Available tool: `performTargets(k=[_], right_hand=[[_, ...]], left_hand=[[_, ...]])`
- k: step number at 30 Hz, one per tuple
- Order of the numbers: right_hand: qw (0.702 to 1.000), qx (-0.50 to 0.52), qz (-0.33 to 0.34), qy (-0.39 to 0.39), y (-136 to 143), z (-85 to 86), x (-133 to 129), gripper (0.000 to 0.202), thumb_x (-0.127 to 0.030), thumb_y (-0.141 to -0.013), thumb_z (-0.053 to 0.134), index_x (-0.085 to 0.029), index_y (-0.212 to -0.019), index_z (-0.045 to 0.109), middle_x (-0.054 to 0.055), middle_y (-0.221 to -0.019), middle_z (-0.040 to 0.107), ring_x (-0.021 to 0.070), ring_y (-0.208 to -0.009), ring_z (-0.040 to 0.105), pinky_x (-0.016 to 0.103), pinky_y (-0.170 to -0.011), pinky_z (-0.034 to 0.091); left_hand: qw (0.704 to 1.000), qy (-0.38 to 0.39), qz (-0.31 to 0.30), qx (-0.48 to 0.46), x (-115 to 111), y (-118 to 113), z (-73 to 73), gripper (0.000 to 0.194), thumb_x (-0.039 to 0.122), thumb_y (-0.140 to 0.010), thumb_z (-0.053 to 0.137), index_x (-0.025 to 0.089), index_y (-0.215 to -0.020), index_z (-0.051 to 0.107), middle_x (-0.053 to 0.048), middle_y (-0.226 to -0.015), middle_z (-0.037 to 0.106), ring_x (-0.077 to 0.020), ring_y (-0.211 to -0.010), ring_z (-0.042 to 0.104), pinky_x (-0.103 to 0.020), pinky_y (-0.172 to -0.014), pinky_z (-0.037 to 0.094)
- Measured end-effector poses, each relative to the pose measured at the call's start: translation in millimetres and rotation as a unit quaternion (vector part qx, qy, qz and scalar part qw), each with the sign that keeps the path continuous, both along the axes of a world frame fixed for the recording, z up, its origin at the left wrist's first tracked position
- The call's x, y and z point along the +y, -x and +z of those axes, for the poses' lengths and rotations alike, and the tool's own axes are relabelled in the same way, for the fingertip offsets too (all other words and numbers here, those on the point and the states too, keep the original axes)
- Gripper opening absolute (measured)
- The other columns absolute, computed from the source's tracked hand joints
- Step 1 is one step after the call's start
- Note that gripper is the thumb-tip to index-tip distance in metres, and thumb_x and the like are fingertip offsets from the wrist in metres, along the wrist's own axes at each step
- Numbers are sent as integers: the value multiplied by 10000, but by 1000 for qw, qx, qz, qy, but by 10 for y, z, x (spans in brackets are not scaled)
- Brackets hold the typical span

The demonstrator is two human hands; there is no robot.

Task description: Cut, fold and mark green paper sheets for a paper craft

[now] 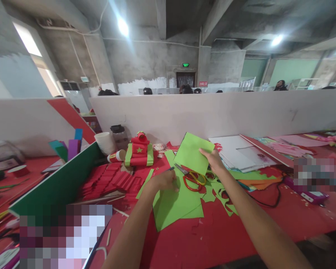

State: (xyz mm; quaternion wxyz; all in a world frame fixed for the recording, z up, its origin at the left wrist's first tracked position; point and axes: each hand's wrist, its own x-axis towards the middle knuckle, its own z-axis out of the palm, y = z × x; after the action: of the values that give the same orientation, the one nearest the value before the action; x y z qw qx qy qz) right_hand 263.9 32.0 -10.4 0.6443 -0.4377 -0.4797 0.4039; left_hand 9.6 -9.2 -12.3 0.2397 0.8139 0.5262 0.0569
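My right hand [214, 161] is closed on the right edge of a bright green paper sheet [192, 149], held up at a tilt over the table. My left hand [165, 181] is curled just above another green sheet [179, 203] lying flat. From its fingers pokes the end of a slim dark pen [170, 169]; the rest of it is hidden. Between my hands, scissors [192, 181] with red and yellow handles rest on the green paper. Cut green scraps [210, 193] lie right of them.
Folded red strips [109, 179] are piled at left beside a green board [56, 179]. Behind stand a red-and-green paper model [139, 151] with a star, stacked paper cups [105, 144] and a lidded bottle [119, 136]. White sheets [240, 155] lie at right. A white partition [168, 112] borders the table.
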Motion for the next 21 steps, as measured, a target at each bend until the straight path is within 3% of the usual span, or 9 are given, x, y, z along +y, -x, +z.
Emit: performTargets(k=[5,12,16,21], right_hand=[[1000,-9,8,7,-7,9,-9,414,-365,-646,801,-139,-982,713,128,-1012,751,294,-894,722,403,-769,607],[1000,11,1,15,-8,94,-75,342,-330,-645,816,-143,-914,718,132,-978,756,306,-876,725,420,-756,614],[1000,1,-3,30,-14,110,-86,304,-330,-663,806,-147,-889,717,132,-965,758,307,-873,726,419,-754,617],[1000,-1,2,29,-22,79,-52,325,-326,-664,801,-142,-914,705,138,-987,752,304,-885,722,413,-763,611]], left_hand=[[999,-9,-34,8,-7,-5,10,271,337,-586,769,202,-627,537,14,-642,567,-170,-620,552,-253,-553,367],[998,-48,-43,-6,71,-25,-37,224,267,-648,729,223,-857,659,-24,-816,683,-188,-701,619,-240,-565,368],[998,-48,-28,-5,77,-45,-38,302,249,-644,733,241,-942,688,-37,-848,713,-197,-725,647,-236,-568,381],[999,-42,-30,-7,38,-43,-25,183,181,-656,649,222,-834,671,-35,-814,715,-195,-702,639,-244,-573,385]])
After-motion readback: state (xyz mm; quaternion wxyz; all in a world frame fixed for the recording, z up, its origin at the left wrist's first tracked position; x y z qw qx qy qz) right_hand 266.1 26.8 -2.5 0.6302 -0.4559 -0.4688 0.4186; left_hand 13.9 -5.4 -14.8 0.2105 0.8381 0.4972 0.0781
